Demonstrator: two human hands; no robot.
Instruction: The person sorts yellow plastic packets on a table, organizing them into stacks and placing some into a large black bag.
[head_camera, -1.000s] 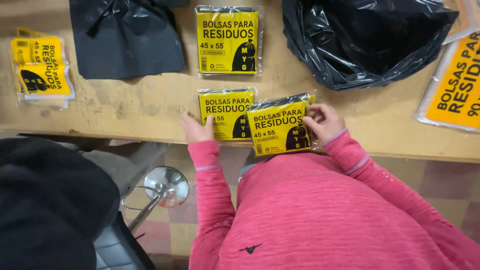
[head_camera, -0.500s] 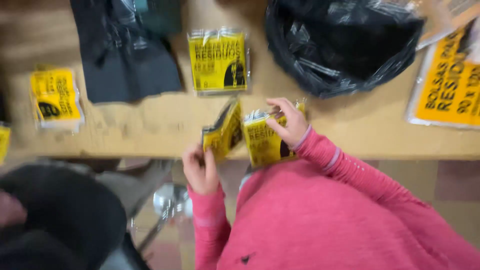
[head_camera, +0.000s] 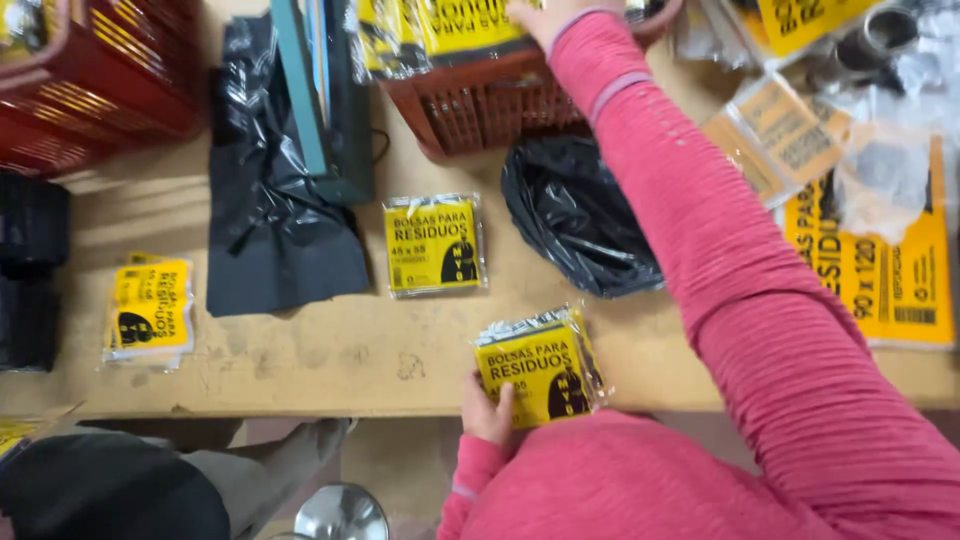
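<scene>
My left hand (head_camera: 487, 410) rests at the wooden table's near edge and grips the lower left corner of a yellow packet of folded bags (head_camera: 540, 365). My right arm in a pink sleeve stretches across the table. At the top edge of the view, my right hand (head_camera: 542, 14) is over a red plastic basket (head_camera: 480, 110) that holds several yellow packets (head_camera: 455, 28). The frame cuts the hand off, so its grip is hidden. Another yellow packet (head_camera: 434, 245) lies flat mid-table.
A crumpled black bag (head_camera: 580, 215) lies beside the basket, with a flat black bag (head_camera: 280, 235) under a green bar tool (head_camera: 310, 90). Red baskets (head_camera: 110, 70) stand at the far left and big yellow packets (head_camera: 880, 260) lie right. A small packet (head_camera: 150, 310) lies left. Another person's leg (head_camera: 250, 470) is below.
My right hand left the table's near edge with one packet and reached far up to the red basket. My left hand stayed by the other packet. The view shifted up the table.
</scene>
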